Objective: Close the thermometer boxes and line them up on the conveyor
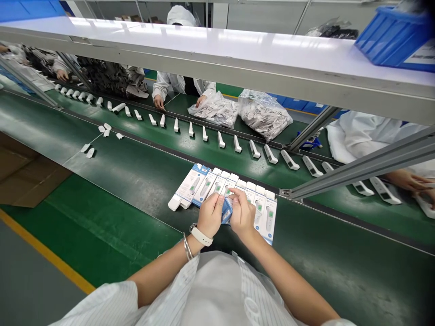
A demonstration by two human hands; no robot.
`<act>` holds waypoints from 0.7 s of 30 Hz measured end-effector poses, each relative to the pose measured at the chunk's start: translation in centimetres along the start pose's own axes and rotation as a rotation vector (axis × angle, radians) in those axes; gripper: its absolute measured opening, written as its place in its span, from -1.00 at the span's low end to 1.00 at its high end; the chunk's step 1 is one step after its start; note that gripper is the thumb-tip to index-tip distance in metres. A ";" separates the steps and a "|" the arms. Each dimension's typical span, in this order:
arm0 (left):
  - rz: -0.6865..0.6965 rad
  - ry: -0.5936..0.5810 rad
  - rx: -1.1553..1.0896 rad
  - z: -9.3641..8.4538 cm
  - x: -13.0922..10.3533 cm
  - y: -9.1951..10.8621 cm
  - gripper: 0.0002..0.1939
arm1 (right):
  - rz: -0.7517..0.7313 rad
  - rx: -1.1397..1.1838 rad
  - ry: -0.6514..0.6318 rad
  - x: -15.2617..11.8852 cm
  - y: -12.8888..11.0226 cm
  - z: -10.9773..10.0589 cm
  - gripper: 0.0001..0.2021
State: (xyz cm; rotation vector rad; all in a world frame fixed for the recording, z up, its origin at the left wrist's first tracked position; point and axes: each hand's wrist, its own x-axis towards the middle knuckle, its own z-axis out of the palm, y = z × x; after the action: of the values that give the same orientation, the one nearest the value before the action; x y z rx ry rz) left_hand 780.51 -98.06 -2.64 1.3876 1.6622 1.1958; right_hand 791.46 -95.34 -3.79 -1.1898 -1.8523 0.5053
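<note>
Between my hands is a small blue-and-white cardboard box [227, 210], held up close to my body. My left hand [211, 213] grips its left side, thumb on top. From the right, my right hand [242, 211] closes on the same box, with its fingers at the upper end. Behind and beneath them lies a row of flat white product boxes [269, 215] printed with a handheld thermometer picture. At the row's left end, a box [190, 184] with a blue edge rests over others. My hands hide the middle of the row.
White handheld thermometers [220, 139] stand in a long line on the green conveyor [163, 136] beyond the bench edge. Plastic bags of white parts [265, 113] lie behind them. Co-workers' hands [159, 102] are across the line. A metal post [360, 163] and overhead shelf [217, 59] border the space.
</note>
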 end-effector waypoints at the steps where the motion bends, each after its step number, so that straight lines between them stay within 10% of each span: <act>1: -0.009 0.002 -0.005 0.0 0.1 0.0 -0.64 | 0.003 -0.013 0.011 -0.2 0.1 0.1 -0.69; 13: 0.061 0.043 -0.033 -0.2 -0.9 -0.2 -0.63 | 0.147 0.316 -0.284 2.1 0.0 -1.6 -0.55; 21: 0.030 0.070 -0.001 -0.7 -0.7 1.4 -0.65 | 0.018 0.147 -0.172 1.7 -1.3 -1.8 -0.54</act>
State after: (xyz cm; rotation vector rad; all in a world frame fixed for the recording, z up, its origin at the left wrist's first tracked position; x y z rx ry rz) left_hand 780.59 -98.85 -1.16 1.3886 1.6940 1.2757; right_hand 791.92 -94.63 -1.16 -1.0936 -1.9139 0.7605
